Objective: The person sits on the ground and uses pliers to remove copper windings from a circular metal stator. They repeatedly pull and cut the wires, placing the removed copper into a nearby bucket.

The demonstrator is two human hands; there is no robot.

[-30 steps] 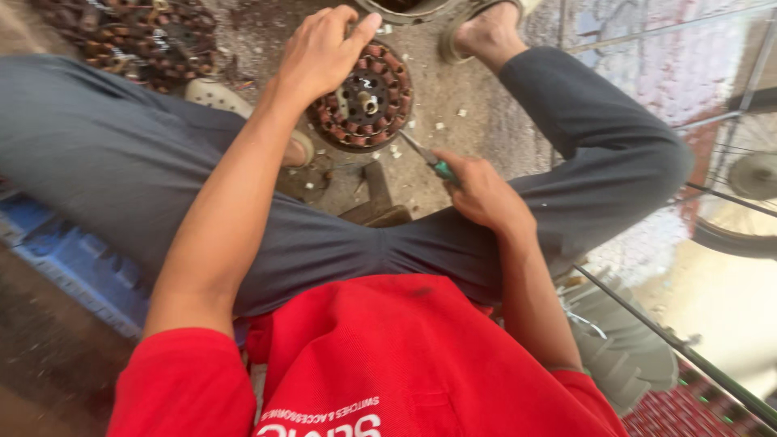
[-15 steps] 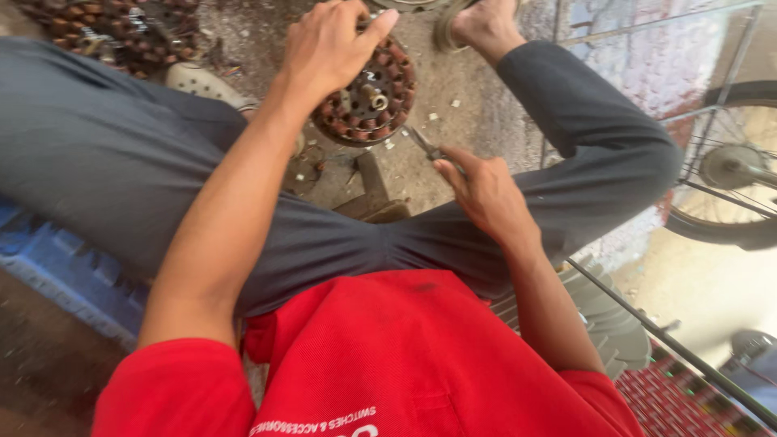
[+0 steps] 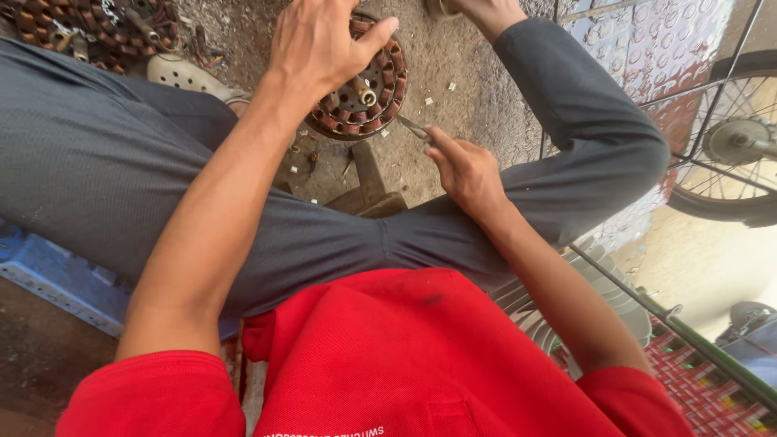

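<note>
A round motor stator (image 3: pixel 364 93) with copper-brown windings and a metal shaft at its centre stands on the dusty ground between my legs. My left hand (image 3: pixel 320 44) rests over its top edge and grips it. Just to the stator's right, my right hand (image 3: pixel 465 174) is closed on a thin metal tool (image 3: pixel 411 128). The tool's tip points at the stator's lower right edge. Most of the tool's handle is hidden inside my fist.
More wound stators (image 3: pixel 77 24) lie in a heap at the top left. A sandal (image 3: pixel 190 77) sits beside my left leg. A bicycle wheel (image 3: pixel 728 146) stands at the right, a blue plastic piece (image 3: pixel 57 275) at the lower left, a wooden block (image 3: pixel 368 182) below the stator.
The view has shifted down a little, so the stator sits nearer the top. My right hand with the tool has moved closer to the stator's edge. My left hand keeps its hold.
</note>
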